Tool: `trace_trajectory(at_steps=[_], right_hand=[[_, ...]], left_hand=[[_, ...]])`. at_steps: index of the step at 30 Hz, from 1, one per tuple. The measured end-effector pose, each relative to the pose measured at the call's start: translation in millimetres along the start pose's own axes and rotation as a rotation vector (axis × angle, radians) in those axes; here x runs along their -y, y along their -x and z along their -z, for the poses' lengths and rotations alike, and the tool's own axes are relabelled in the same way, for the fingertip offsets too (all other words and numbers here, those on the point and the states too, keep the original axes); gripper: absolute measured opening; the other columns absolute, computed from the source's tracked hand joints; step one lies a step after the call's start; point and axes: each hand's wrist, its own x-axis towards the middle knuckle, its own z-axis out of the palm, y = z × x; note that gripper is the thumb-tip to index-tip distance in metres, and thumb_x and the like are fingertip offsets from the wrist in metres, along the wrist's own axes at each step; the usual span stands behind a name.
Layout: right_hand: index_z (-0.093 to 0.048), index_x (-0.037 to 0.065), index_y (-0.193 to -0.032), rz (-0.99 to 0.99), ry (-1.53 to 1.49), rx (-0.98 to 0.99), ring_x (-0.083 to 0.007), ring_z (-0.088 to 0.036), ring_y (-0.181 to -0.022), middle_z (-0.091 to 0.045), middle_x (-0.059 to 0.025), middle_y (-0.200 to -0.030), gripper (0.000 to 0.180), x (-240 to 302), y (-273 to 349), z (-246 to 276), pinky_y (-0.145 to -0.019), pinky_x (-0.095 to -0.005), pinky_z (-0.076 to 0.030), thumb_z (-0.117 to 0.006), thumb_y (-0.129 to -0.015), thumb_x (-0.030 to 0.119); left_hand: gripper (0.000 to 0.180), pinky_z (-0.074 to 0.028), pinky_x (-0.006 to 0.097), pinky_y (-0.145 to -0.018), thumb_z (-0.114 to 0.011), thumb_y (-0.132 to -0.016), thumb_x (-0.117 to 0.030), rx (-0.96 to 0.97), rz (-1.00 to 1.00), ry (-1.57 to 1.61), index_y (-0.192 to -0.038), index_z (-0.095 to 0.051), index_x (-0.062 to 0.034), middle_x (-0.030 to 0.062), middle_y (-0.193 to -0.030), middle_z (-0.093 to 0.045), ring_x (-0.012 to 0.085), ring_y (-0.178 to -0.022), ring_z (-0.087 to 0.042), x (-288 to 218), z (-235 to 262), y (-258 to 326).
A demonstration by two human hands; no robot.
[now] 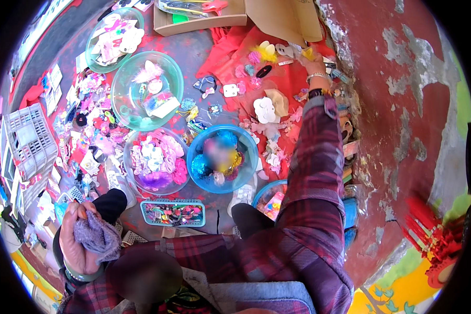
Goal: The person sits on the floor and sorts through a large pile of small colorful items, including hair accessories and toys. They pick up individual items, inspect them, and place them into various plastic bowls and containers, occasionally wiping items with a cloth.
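Observation:
Low at the left, my left hand (73,240) is closed around a crumpled greyish-purple cloth (97,236), part of which hangs out past the fingers. My right arm stretches far forward to the right, where my right hand (314,66) is bent over a small yellow piece (308,54) by the wall; its fingers look closed, but their hold is small and partly hidden. Just left of it lie a yellow feathery ornament (267,52), a black oval clip (264,71) and small pink puffs on a red cloth (222,57).
Hair ornaments fill a blue bowl (194,180), a clear bowl (132,180) and green bowls (121,118). A teal basket (174,224) stands near my feet. A cardboard box (201,25) sits at the back, a white crate (31,138) at the left. The peeling red wall (382,131) bounds the right.

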Motion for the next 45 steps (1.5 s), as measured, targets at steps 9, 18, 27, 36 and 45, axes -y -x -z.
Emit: trace_trajectory(at_steps=[9,18,27,36,45], right_hand=[[-0.058,0.003,-0.100,-0.034,-0.172,0.058,-0.0290,-0.056,-0.096,-0.057,-0.0201,-0.105,0.048,-20.2,-35.6,-78.8,-0.085,-0.0357,-0.044,-0.069,-0.060,0.026],[-0.054,0.005,-0.106,0.386,0.151,0.683,-0.0307,-0.054,-0.099,-0.055,-0.0178,-0.105,0.052,-23.3,73.9,-4.4,-0.084,-0.0373,-0.042,-0.066,-0.066,0.037],[-0.048,0.013,-0.119,-0.073,0.592,0.006,-0.0318,-0.051,-0.105,-0.048,-0.0204,-0.120,0.071,-77.4,-0.1,-10.9,-0.088,-0.0377,-0.041,-0.067,-0.060,0.046],[-0.062,0.008,-0.081,0.263,0.294,-0.277,-0.0349,-0.054,-0.079,-0.056,-0.0219,-0.087,0.017,-73.6,66.9,-40.6,-0.073,-0.0405,-0.045,-0.060,-0.068,0.018],[-0.052,0.005,-0.110,0.425,0.050,0.560,-0.0325,-0.055,-0.094,-0.058,-0.0180,-0.098,0.040,-25.1,87.9,4.1,-0.080,-0.0365,-0.044,-0.057,-0.077,0.029]], left_hand=[[0.019,-0.039,0.027,-0.069,-0.048,-0.087,-0.020,0.065,0.049,-0.030,-0.077,-0.044,-0.0041,0.0102,-0.080,-0.047,0.0165,-0.072,-0.046,-5.3,-3.0,-12.0],[0.020,-0.039,0.026,-0.067,-0.048,-0.087,-0.020,0.055,0.032,-0.049,-0.076,-0.044,-0.0040,0.0107,-0.081,-0.047,0.0159,-0.070,-0.045,-0.6,-3.3,-9.7],[0.021,-0.040,0.026,-0.068,-0.050,-0.087,-0.021,-0.030,0.057,-0.054,-0.075,-0.047,-0.0037,0.0067,-0.078,-0.048,0.0159,-0.078,-0.048,3.3,-2.8,-21.0],[0.020,-0.038,0.028,-0.071,-0.051,-0.087,-0.019,0.034,0.091,-0.067,-0.076,-0.047,-0.0035,0.0057,-0.075,-0.047,0.0163,-0.079,-0.046,0.6,-6.4,-18.6],[0.023,-0.038,0.027,-0.070,-0.050,-0.087,-0.023,0.049,0.054,-0.092,-0.075,-0.045,-0.0033,0.0086,-0.078,-0.048,0.0161,-0.076,-0.045,4.4,1.6,-8.4]])
